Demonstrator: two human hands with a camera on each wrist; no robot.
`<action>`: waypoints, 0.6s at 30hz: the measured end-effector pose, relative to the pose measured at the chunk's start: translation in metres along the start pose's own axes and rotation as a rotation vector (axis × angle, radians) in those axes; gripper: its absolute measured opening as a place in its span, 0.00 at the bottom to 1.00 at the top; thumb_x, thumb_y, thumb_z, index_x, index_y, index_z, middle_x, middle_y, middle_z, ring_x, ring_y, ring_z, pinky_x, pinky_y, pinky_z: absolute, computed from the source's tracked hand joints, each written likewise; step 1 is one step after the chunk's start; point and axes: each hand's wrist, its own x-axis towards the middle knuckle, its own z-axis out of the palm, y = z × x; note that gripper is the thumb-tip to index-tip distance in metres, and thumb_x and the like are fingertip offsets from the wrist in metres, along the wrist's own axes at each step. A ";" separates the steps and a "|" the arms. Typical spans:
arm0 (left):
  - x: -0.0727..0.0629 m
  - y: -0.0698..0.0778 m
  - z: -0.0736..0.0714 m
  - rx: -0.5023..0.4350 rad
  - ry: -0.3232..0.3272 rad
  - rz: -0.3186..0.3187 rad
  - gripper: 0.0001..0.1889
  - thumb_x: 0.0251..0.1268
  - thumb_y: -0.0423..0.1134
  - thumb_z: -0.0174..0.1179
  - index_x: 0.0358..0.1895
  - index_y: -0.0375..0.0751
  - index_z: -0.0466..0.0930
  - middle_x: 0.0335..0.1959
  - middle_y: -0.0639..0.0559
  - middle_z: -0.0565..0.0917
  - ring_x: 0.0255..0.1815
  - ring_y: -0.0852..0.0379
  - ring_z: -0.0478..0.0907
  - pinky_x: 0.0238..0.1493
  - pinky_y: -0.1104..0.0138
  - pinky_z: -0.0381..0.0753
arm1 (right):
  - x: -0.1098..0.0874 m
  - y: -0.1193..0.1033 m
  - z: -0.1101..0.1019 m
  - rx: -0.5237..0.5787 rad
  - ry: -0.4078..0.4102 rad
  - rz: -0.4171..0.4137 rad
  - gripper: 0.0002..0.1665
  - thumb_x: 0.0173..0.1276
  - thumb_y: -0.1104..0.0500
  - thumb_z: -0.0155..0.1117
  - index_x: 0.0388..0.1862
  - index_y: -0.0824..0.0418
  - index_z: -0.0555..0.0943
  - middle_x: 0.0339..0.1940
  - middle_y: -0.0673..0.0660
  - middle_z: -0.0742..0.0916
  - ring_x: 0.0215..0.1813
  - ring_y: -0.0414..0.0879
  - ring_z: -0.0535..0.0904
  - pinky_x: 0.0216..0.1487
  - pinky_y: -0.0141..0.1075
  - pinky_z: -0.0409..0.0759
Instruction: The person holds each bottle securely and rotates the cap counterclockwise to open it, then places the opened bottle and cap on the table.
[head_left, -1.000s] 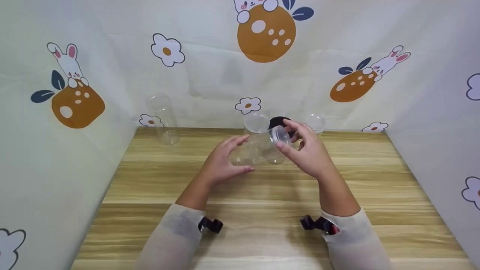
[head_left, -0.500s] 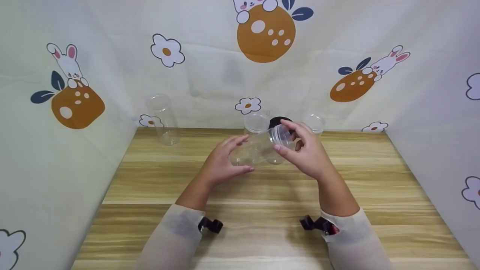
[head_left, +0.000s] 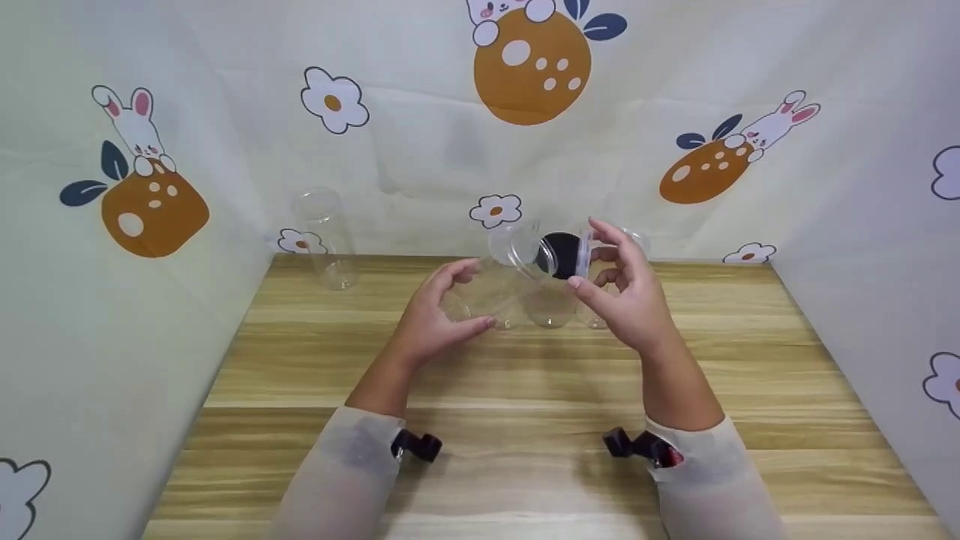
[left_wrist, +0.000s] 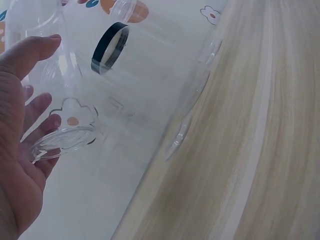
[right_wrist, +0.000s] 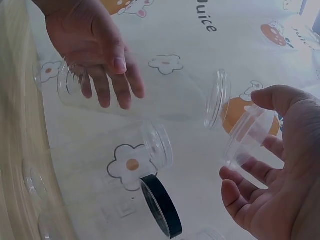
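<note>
Cupping the jar [right_wrist: 175, 95] aslant, your left hand [head_left: 441, 315] half-curls round it — likely so the mouth [right_wrist: 216, 100] faces the lid [right_wrist: 250, 132] your right hand [head_left: 626, 292] pinches.

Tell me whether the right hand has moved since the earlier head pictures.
Yes. In the head view, the right hand has shifted slightly right and up in the picture, judged against the unmoved black lid, more of which now shows.

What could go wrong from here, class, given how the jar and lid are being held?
The held jar might slip, since the left hand grips it tilted. The clear lid, off the jar and pinched by the right hand, could drop. Either hand might also knock the black-lidded jar standing close by.
</note>
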 end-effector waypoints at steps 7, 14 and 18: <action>-0.001 -0.006 -0.008 -0.025 0.081 -0.043 0.44 0.52 0.54 0.83 0.74 0.55 0.75 0.70 0.57 0.81 0.74 0.55 0.72 0.81 0.46 0.69 | 0.003 0.002 -0.007 0.099 0.057 -0.076 0.42 0.63 0.72 0.73 0.77 0.66 0.72 0.71 0.62 0.79 0.61 0.46 0.82 0.50 0.30 0.80; 0.000 -0.014 -0.019 -0.013 0.193 -0.152 0.47 0.51 0.60 0.83 0.76 0.60 0.72 0.73 0.54 0.74 0.75 0.52 0.69 0.82 0.43 0.66 | 0.006 0.008 -0.018 0.217 0.124 -0.088 0.39 0.64 0.74 0.72 0.75 0.67 0.73 0.69 0.61 0.83 0.62 0.50 0.82 0.57 0.30 0.84; 0.001 -0.023 -0.023 -0.039 0.263 -0.245 0.50 0.50 0.64 0.81 0.78 0.61 0.69 0.77 0.53 0.69 0.79 0.53 0.68 0.85 0.47 0.64 | 0.005 0.013 -0.026 0.289 0.201 -0.050 0.39 0.64 0.76 0.70 0.74 0.64 0.72 0.66 0.58 0.83 0.63 0.51 0.80 0.60 0.32 0.83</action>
